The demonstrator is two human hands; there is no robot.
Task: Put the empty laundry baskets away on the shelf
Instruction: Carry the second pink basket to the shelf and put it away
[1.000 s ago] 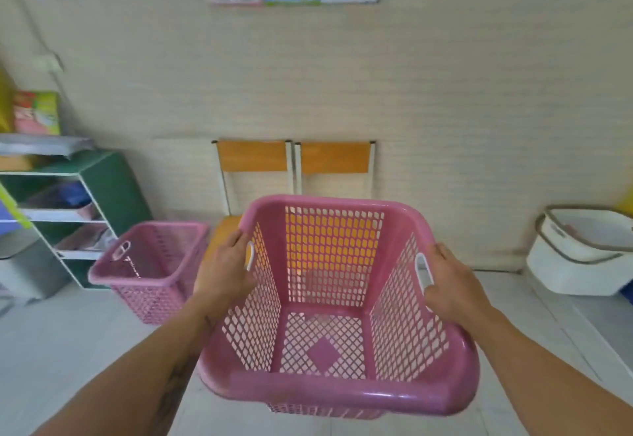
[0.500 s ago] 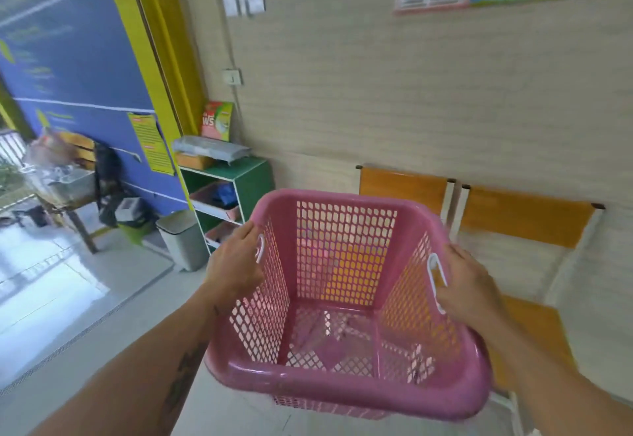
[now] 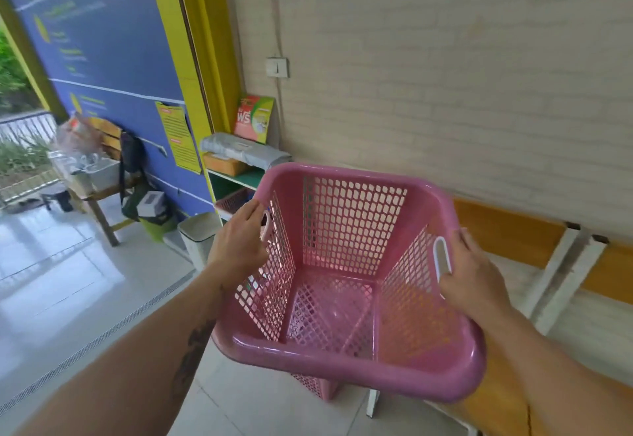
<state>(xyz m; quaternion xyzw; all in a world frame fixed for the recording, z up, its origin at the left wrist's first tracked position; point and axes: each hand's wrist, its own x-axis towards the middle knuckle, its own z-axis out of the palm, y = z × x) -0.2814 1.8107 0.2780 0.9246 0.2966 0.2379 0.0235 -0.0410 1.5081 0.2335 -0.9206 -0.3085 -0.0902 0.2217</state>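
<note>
Pink basket (image 3: 346, 360) is up in the air in front of the person, empty, open side tipped toward the camera. It's held by both sides. Left hand (image 3: 239, 247) grips the left wall at the handle slot with its fingers (image 3: 251, 211) curled over the edge. Right hand (image 3: 472, 278) grips the right wall by the white-rimmed slot – fingers curled round it, tips hidden behind the mesh. The green shelf (image 3: 239, 178) sits just behind the basket's far-left corner against the wall, with a box (image 3: 253, 118) on top and a white bin (image 3: 198, 233) beside it. Bit of another pink basket (image 3: 317, 386) pokes out underneath. Orange chairs (image 3: 507, 240) on the right.
</note>
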